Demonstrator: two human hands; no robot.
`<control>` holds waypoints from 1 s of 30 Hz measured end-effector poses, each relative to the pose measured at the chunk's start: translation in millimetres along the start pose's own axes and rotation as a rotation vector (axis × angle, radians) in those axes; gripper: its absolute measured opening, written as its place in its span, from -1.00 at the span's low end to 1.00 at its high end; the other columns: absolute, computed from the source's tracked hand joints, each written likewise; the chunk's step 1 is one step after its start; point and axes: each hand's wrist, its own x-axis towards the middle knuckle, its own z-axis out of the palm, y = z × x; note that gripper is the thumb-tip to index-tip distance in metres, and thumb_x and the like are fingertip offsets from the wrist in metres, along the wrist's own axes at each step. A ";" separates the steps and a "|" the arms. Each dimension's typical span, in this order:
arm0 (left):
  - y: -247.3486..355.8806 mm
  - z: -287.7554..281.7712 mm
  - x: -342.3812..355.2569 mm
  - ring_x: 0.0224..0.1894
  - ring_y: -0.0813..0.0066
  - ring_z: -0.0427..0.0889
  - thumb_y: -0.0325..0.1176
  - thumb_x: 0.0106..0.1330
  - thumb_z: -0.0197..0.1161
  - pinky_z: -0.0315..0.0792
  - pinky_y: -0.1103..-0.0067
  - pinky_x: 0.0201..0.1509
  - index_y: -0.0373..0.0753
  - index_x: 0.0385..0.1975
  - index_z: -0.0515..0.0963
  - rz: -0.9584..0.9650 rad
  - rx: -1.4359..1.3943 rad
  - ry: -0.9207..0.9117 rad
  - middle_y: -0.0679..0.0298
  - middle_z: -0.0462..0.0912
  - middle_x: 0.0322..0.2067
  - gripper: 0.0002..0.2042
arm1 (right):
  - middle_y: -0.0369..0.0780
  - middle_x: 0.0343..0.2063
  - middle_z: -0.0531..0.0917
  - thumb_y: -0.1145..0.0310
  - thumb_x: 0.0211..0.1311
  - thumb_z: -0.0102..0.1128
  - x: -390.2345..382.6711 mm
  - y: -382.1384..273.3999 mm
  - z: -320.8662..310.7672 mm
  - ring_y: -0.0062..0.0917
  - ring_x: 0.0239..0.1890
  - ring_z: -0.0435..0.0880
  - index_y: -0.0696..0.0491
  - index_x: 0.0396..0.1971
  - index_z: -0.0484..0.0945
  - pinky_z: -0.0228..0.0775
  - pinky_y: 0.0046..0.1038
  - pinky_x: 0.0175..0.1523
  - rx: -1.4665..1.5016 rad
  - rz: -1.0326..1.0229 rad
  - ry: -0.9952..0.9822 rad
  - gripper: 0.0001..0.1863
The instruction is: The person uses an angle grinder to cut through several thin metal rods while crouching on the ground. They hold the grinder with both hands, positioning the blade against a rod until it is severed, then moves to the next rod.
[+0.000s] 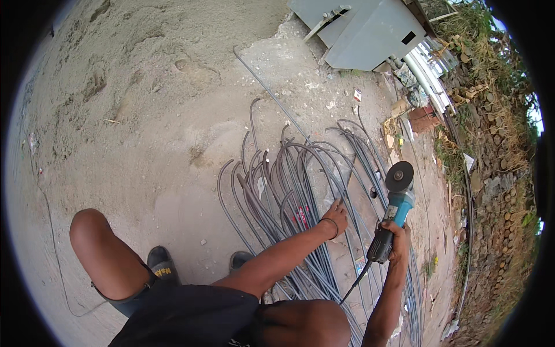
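My right hand (pixel 394 240) grips a teal and black angle grinder (pixel 388 231), raised over the bars at the right, with its dark disc (pixel 399 176) pointing up the picture and its cord trailing down. My left hand (pixel 336 218), wearing a thin dark band at the wrist, has its fingers closed around a steel bar (pixel 347 203) to the left of the grinder. Many long grey bars (pixel 306 254) lie bundled below, their upper ends bent into hooks and curves.
A grey metal box structure (pixel 373 32) stands at the top, beside white pipes (pixel 428 81) and rubble. Dry sandy ground (pixel 127 98) spreads left, crossed by a thin cable. A rough bank (pixel 491 191) with plants runs along the right. My shoes (pixel 160 260) and bent knees show below.
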 end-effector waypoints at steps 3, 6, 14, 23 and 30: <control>6.0 -9.5 -7.7 0.14 0.15 0.48 -0.17 0.13 0.37 0.11 0.20 0.43 -0.23 -0.30 0.72 0.100 0.078 -0.235 0.09 0.64 -0.11 -0.73 | -0.11 -0.52 0.59 0.48 -0.19 0.37 -13.4 18.4 -32.6 -0.37 -0.59 0.65 0.28 -0.24 0.44 0.57 -0.38 -0.48 0.032 0.020 0.043 -0.56; 14.7 -34.6 -39.4 -0.15 0.19 0.57 -0.17 0.04 0.41 0.37 0.31 0.07 -0.16 -0.53 0.73 0.031 -0.149 -0.321 0.16 0.63 -0.51 -0.81 | -0.11 -0.51 0.59 0.45 -0.20 0.37 -13.4 42.5 -65.2 -0.38 -0.59 0.64 0.27 -0.24 0.45 0.57 -0.37 -0.48 0.034 0.038 0.117 -0.55; 22.5 -84.0 -133.9 -0.08 0.15 0.53 -0.24 0.19 0.31 0.43 0.30 0.06 -0.21 -0.49 0.73 -0.011 -0.174 -0.249 0.11 0.62 -0.40 -0.81 | -0.13 -0.46 0.64 0.43 -0.22 0.36 12.6 66.9 -68.0 -0.42 -0.57 0.64 0.29 -0.25 0.54 0.53 -0.41 -0.41 -0.066 0.059 0.004 -0.56; 27.8 -37.6 19.9 -0.07 0.17 0.69 -0.08 0.40 0.25 0.59 0.32 -0.09 -0.35 0.07 0.57 -0.786 -1.113 -0.067 0.05 0.68 -0.12 -0.55 | -0.15 -0.43 0.68 0.36 -0.34 0.46 122.8 21.5 12.4 -0.42 -0.41 0.64 0.21 -0.21 0.62 0.46 -0.41 -0.20 -0.494 -0.176 -0.283 -0.47; 15.6 -2.3 52.7 0.01 0.47 0.65 -0.23 0.48 0.21 0.60 0.42 0.13 -0.31 0.39 0.22 -0.754 -1.975 0.427 0.22 0.62 0.00 -0.43 | 0.01 -0.36 0.71 0.19 -0.42 0.46 187.7 9.5 87.7 -0.22 -0.31 0.71 0.29 -0.25 0.64 0.51 -0.34 -0.12 -0.731 -0.305 -0.375 -0.38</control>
